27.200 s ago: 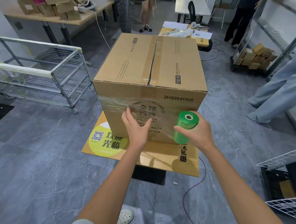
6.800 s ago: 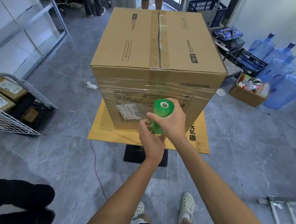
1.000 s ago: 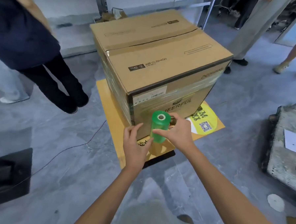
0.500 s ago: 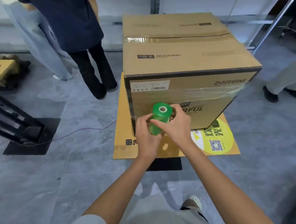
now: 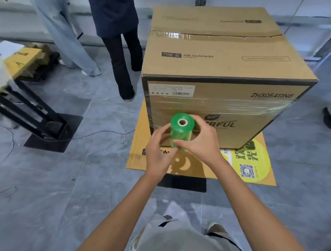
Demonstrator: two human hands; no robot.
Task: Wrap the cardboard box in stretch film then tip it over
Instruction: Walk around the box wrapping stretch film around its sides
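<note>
A large taped cardboard box (image 5: 217,70) stands upright on a flat yellow-brown cardboard sheet (image 5: 138,149) on the floor. Clear stretch film (image 5: 229,107) bands the box's sides below its white label. An upright green roll of stretch film (image 5: 180,130) is held just in front of the box's near face. My right hand (image 5: 200,140) grips the roll from the right. My left hand (image 5: 157,150) holds it from the left, fingers on its lower part. Film runs from the roll toward the box.
Two people's legs (image 5: 121,65) stand close to the box's left rear corner. Another person's shoe (image 5: 330,118) is at the right edge. A black stand on a base plate (image 5: 51,132) and a thin cable (image 5: 95,135) lie on the floor at left.
I have kept circling the box, so its labelled face now fronts me squarely. Both hands stay on the green roll, the left hand closing tighter on it.
</note>
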